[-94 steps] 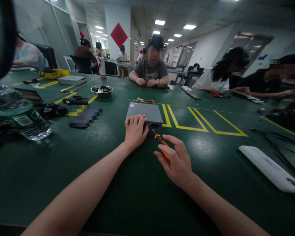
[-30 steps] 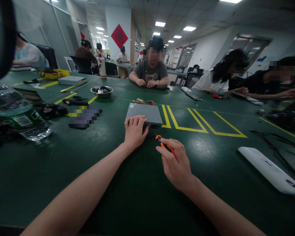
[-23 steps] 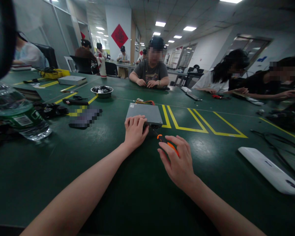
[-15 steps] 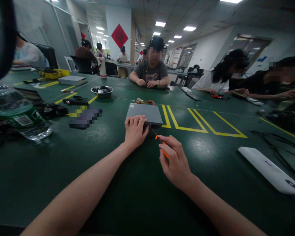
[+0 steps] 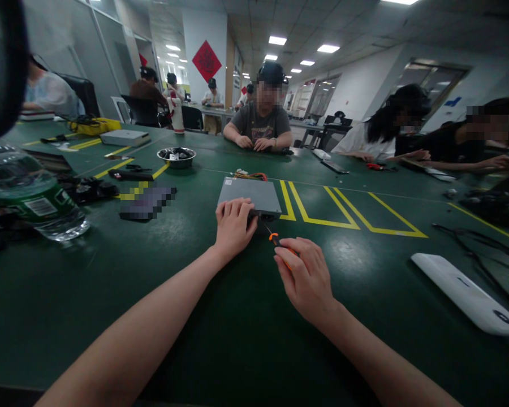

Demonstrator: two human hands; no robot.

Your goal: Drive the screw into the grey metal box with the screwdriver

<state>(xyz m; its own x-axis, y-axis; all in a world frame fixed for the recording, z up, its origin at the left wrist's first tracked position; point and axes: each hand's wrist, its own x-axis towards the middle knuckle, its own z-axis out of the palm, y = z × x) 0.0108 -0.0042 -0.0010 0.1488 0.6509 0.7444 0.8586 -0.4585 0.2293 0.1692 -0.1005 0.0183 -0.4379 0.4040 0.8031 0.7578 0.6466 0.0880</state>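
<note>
A grey metal computer power supply (image 5: 250, 193) lies flat on the green table, its bundle of coloured wires (image 5: 250, 176) at the far side. My left hand (image 5: 234, 228) grips its near edge, fingers on top and thumb at the front face. In my right hand (image 5: 306, 271) is a screwdriver (image 5: 275, 238) with an orange and black handle, held between thumb and fingers. Its thin shaft points up and left at the front face of the power supply. Whether the tip touches a screw is too small to tell.
A water bottle (image 5: 38, 195) stands at left beside a blurred dark phone-like slab (image 5: 148, 203). Farther off sits a metal bowl (image 5: 176, 159) of small dark parts. A white oblong device (image 5: 466, 294) and black cables (image 5: 470, 249) lie at right. Other people sit around the table.
My right hand has turned a little about the screwdriver handle, its fingers now more curled over it. The screwdriver has shifted slightly right. My left hand and the power supply stay put.
</note>
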